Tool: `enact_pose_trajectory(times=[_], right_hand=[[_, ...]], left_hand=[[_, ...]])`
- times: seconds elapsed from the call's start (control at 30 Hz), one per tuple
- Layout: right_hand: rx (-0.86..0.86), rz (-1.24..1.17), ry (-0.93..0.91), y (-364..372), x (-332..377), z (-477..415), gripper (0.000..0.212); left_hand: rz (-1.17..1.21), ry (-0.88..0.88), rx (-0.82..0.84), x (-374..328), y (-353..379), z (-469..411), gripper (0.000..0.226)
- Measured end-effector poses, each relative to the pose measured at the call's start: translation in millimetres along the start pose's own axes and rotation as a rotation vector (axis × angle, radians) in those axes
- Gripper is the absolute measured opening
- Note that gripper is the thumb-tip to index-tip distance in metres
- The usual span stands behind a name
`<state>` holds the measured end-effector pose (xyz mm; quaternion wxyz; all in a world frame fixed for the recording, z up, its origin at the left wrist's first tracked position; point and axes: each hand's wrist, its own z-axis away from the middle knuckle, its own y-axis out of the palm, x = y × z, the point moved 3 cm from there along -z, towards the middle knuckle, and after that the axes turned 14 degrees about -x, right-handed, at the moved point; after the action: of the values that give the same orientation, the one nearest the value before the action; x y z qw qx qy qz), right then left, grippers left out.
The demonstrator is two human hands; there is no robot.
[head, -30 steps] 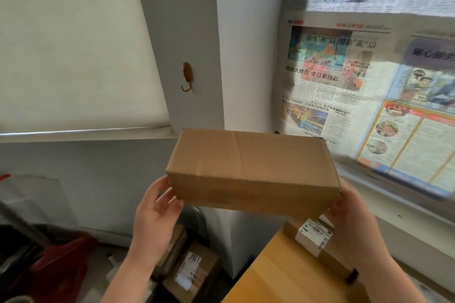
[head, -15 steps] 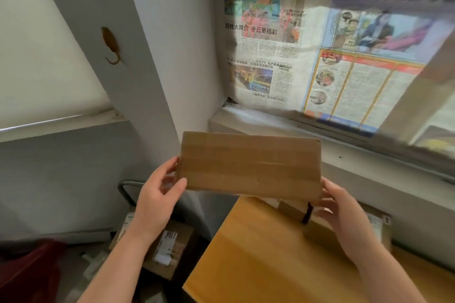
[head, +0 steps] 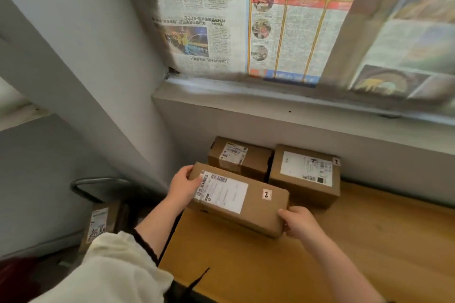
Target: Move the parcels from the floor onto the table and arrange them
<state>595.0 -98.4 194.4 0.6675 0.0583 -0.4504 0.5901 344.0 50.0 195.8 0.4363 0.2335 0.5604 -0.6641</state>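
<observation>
Half a second ago you hold the long parcel point(head: 240, 200) up in the air at the corner of the tabletop point(head: 320, 265), plain side toward you. Now it is down low over the tabletop's back left corner, label face up, lying slantwise just in front of two parcels that stand against the wall: the left rear parcel point(head: 240, 157) and the right rear parcel point(head: 305, 174). Your left grip point(head: 183, 186) clasps its far left end, and your right grip point(head: 299, 222) clasps its near right corner. Whether its underside already rests on the wood, you cannot tell from here. In my judgement, this carry is nearly done; what is left is to square it with the row. One more parcel on the floor point(head: 99, 224) waits to the left.
</observation>
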Motion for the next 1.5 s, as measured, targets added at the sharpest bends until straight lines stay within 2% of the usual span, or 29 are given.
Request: enact_pose_trajectory(times=[0.13, 0.23, 0.37, 0.7, 0.87, 1.03, 1.2, 1.33, 1.5], right_hand=[[-0.087, 0.006, -0.022, 9.4, -4.7, -16.6, 0.034], [-0.114, -0.038, -0.051, 15.7, -4.5, -22.9, 0.033], [-0.128, 0.005, -0.074, 26.9, -7.2, -22.8, 0.027], [-0.292, -0.022, -0.061, 38.8, -22.1, -16.0, 0.036], [-0.359, -0.077, 0.0, -15.4, -67.2, -8.5, 0.039], [-0.563, -0.174, 0.143, -109.8, -120.0, -4.3, 0.04], [-0.729, -0.291, 0.245, -196.3, -151.6, -15.2, 0.037], [-0.827, -0.26, 0.207, -233.7, -163.3, -24.9, 0.049], [-0.861, -0.189, 0.139, -258.0, -166.5, -32.1, 0.055]], left_hand=[[-0.052, 0.009, 0.036, 2.6, 16.8, -12.3, 0.06], [-0.07, 0.04, 0.015, 0.1, 19.1, -20.9, 0.063], [-0.095, 0.035, -0.007, 4.5, 14.6, -26.8, 0.061], [-0.164, 0.027, 0.047, 19.9, 1.7, -7.9, 0.046], [-0.292, 0.112, 0.167, 20.8, 22.9, 42.9, 0.052], [-0.289, 0.211, 0.433, 4.7, 91.1, 115.8, 0.04], [-0.203, 0.264, 0.618, -34.2, 165.6, 170.3, 0.055], [-0.165, 0.257, 0.672, -62.5, 212.3, 191.9, 0.061], [-0.198, 0.429, 0.653, -75.5, 239.0, 210.2, 0.072]])
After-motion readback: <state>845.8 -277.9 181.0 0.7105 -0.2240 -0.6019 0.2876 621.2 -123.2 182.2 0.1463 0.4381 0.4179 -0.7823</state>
